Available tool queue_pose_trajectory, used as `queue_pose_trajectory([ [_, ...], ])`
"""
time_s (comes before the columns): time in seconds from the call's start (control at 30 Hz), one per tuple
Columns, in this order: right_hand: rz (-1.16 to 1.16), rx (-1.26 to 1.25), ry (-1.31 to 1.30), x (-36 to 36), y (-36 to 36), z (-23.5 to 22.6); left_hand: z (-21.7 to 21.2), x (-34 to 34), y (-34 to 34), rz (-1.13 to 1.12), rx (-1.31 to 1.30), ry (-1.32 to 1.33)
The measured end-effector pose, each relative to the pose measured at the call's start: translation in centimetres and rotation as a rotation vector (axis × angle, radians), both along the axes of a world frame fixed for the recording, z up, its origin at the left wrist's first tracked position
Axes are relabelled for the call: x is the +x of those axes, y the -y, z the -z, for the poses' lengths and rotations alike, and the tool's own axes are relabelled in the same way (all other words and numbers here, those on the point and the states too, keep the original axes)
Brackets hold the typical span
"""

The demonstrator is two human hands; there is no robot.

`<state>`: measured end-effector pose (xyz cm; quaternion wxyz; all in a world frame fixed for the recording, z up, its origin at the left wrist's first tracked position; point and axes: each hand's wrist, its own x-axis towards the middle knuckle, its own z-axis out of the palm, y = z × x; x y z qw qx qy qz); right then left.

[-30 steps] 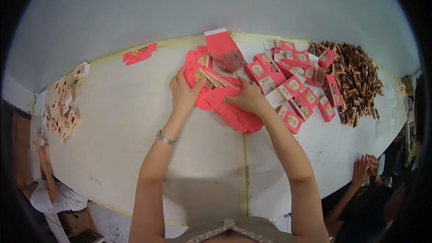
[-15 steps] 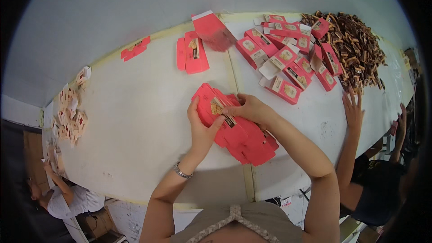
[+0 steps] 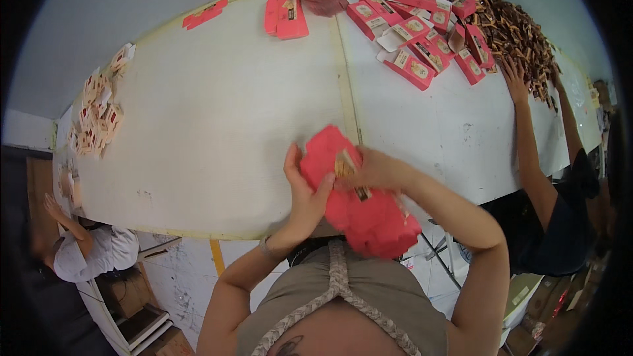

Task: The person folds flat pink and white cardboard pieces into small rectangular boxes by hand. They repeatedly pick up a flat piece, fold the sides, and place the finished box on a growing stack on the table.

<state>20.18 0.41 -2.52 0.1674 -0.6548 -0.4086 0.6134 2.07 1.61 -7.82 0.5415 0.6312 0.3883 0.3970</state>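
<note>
A stack of flat red cardboard box blanks [image 3: 372, 224] is between my two hands in front of my body, at the near edge of the table. My left hand [image 3: 304, 198] grips its left side, thumb on the top blank and fingers along the edge. Across the top lies my right hand [image 3: 381, 170], closed on the stack's upper right side, with its fingertips close to my left thumb. Motion blurs the stack and the right hand a little. A printed panel with a picture shows on the top blank between the hands.
Folded red boxes [image 3: 422, 69] lie heaped at the far right, beside a pile of small brown wrapped pieces [image 3: 517, 33]. More red blanks [image 3: 287, 16] lie far off. Cream-coloured boxes [image 3: 95, 118] sit at the left. Co-workers are at both sides; one person's hand [image 3: 515, 80] reaches the brown pile.
My view has shifted, so the table sits higher in it. The stack and both my hands are now nearer my body. The right co-worker's hands have moved onto the brown pile.
</note>
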Motion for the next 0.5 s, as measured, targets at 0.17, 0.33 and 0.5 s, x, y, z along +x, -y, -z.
queue_pose_trajectory([
  [0.17, 0.334, 0.006, -0.456, -2.0, 4.5, 0.1, -0.4, -4.0, 5.4, 0.091, -0.392, 0.339],
  [0.33, 0.307, -0.007, -0.547, -2.1, 8.7, -0.6, -0.7, -4.7, 6.3, 0.431, -0.6, 0.214],
  [0.5, 0.253, 0.195, -0.331, -1.4, 6.1, -4.6, -5.1, -2.9, 2.0, 0.387, -0.321, 0.074],
])
